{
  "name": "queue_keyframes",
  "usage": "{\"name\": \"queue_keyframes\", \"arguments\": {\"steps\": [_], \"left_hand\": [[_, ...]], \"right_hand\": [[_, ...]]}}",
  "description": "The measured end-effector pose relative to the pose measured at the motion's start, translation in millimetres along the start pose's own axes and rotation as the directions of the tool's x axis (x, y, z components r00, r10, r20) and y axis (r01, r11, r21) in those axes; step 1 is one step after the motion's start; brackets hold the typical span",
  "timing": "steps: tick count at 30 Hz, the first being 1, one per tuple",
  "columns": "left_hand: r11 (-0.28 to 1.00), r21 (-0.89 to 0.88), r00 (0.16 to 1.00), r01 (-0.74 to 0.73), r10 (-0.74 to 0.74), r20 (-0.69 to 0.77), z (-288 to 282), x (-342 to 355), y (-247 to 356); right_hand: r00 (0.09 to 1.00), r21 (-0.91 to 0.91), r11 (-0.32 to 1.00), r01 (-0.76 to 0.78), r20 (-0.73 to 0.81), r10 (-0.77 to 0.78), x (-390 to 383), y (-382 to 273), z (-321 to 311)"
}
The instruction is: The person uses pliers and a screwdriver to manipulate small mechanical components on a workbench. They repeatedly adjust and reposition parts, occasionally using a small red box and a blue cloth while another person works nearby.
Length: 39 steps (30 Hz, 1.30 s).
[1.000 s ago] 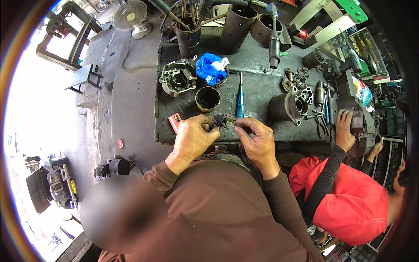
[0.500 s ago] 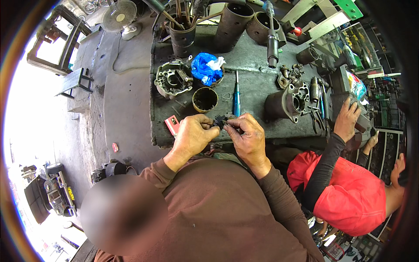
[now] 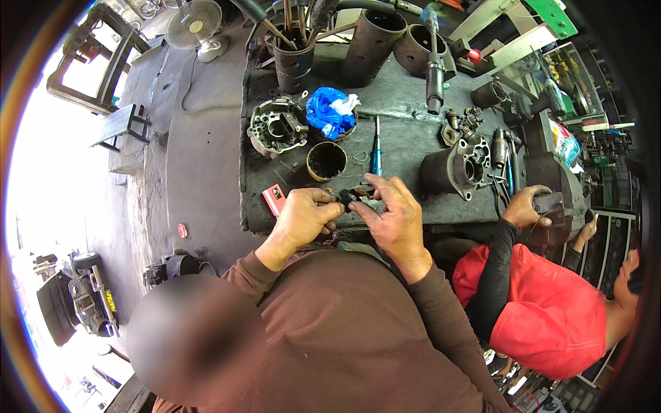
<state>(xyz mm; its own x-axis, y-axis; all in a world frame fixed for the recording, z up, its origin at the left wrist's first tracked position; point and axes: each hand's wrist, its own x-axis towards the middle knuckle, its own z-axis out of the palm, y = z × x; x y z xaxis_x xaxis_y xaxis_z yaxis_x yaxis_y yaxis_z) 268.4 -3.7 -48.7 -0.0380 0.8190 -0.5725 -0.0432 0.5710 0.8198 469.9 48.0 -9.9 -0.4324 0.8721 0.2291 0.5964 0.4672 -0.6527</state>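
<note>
At the bench's near edge my left hand (image 3: 306, 217) is closed on a small black part (image 3: 350, 195), pinching it. My right hand (image 3: 392, 220) has its thumb against the same part, with its index finger raised above it; fine detail of the part is hidden by fingers. A red-and-white small box (image 3: 274, 199) lies left of my hands. Just beyond them stand a grease-stained tin (image 3: 326, 164) and a blue-handled screwdriver (image 3: 377, 158), pointing away from me. A metal housing (image 3: 275, 122) and a blue plastic bag (image 3: 323, 110) are farther back.
The grey bench (image 3: 399, 107) carries dark cylinders (image 3: 368, 48), a flanged casting (image 3: 447, 168) and tools. At right, a co-worker in red (image 3: 544, 310) reaches to a large housing (image 3: 564, 213). A fan (image 3: 193, 24), stool (image 3: 124, 127) and vehicle (image 3: 89, 296) are at left.
My right index finger has risen and spread over the part, while my thumb stays on it. The co-worker's nearer hand has moved down along the housing. The screwdriver remains in place.
</note>
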Motion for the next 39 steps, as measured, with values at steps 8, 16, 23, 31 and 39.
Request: {"name": "queue_keyframes", "arguments": {"steps": [8, 16, 23, 31, 39], "left_hand": [[0.924, -0.358, 0.989, 0.133, -0.1, 0.109, -14, -3, -20], [0.878, -0.479, 0.998, 0.008, -0.035, -0.047, -72, -50, -31], [0.902, -0.431, 0.994, -0.033, -0.015, -0.108, -87, -64, -28], [0.98, -0.198, 0.991, -0.014, -0.012, -0.131, -67, -60, -37], [0.844, 0.471, 0.919, -0.257, 0.364, -0.151, -36, -6, -62]], "right_hand": [[0.978, 0.16, 0.966, -0.205, 0.0, 0.208, -10, 37, 3], [0.973, -0.125, 0.989, -0.085, 0.202, 0.109, -28, 91, 34], [0.948, -0.058, 0.998, 0.034, 0.318, -0.014, -7, 80, 93], [0.961, -0.081, 0.996, 0.033, 0.277, -0.009, 6, 76, 125], [0.912, 0.292, 0.866, -0.405, 0.188, 0.363, -9, 86, 37]]}}
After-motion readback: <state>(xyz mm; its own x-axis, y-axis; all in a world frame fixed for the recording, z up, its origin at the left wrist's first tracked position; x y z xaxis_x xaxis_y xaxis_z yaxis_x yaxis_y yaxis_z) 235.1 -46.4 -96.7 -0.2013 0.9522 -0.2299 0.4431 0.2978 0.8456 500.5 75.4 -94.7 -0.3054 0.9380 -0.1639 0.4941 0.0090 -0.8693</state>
